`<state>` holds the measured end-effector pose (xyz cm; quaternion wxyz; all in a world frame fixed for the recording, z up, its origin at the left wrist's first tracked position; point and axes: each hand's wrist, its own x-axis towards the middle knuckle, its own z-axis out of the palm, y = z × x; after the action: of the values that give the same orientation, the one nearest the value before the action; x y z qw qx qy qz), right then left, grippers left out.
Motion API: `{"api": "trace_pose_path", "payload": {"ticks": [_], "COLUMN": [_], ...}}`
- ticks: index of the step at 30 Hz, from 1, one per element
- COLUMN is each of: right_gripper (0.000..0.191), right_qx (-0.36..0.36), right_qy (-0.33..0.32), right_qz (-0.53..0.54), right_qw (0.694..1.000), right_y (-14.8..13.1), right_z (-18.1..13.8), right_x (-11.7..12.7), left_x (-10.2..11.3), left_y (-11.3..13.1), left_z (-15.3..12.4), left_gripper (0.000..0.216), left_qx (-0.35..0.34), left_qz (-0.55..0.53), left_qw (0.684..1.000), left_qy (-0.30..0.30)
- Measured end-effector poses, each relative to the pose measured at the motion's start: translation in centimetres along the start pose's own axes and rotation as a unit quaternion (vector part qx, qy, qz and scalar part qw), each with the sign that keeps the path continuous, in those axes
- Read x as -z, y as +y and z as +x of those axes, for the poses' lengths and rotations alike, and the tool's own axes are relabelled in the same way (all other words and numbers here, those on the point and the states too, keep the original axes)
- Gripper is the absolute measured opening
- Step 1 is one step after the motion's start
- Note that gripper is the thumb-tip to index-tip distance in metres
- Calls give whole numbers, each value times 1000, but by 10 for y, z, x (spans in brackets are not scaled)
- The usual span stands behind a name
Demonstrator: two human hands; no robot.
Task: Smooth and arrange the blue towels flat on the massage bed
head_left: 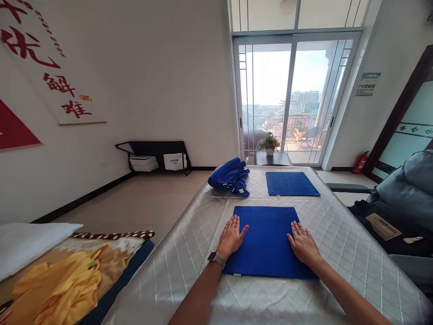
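A folded blue towel (265, 239) lies flat on the silver quilted bed cover (189, 266) in front of me. My left hand (231, 236) rests flat on its left edge, fingers stretched out, a watch on the wrist. My right hand (302, 243) lies flat on the towel's right side, fingers together and extended. Neither hand holds anything. Farther back lies a second folded blue towel (291, 183), and to its left a crumpled heap of blue cloth (230, 176).
A small dark table with a potted plant (269, 143) stands before the glass balcony door (294, 99). A mattress with yellow cloth (64, 280) and a white pillow is at lower left. A grey recliner (406, 189) is on the right, a red extinguisher (360, 163) beside the door.
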<state>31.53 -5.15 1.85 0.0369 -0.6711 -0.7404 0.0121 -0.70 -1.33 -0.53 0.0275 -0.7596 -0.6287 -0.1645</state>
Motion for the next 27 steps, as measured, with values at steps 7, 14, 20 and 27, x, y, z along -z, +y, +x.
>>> {"api": "trace_pose_path", "payload": {"ticks": [7, 14, 20, 27], "right_gripper": [70, 71, 70, 67], "right_qx": [-7, -16, -23, -12], "right_qy": [-1, -3, -10, -6], "right_qz": [15, 56, 74, 55], "right_qw": [1000, 998, 997, 998], "right_y": [1, -4, -6, -3], "right_z": [-33, -41, -42, -42], "right_x": [-11, -5, 0, -6], "left_x": [-2, 7, 31, 21], "left_y": [1, 5, 55, 165], "left_z": [1, -3, -17, -33], "left_gripper": [88, 88, 81, 69], "left_qx": [7, 29, -60, -258], "left_qz": [-9, 9, 10, -70], "left_qw": [1000, 1000, 998, 960], "left_qy": [-2, -6, -3, -81]}}
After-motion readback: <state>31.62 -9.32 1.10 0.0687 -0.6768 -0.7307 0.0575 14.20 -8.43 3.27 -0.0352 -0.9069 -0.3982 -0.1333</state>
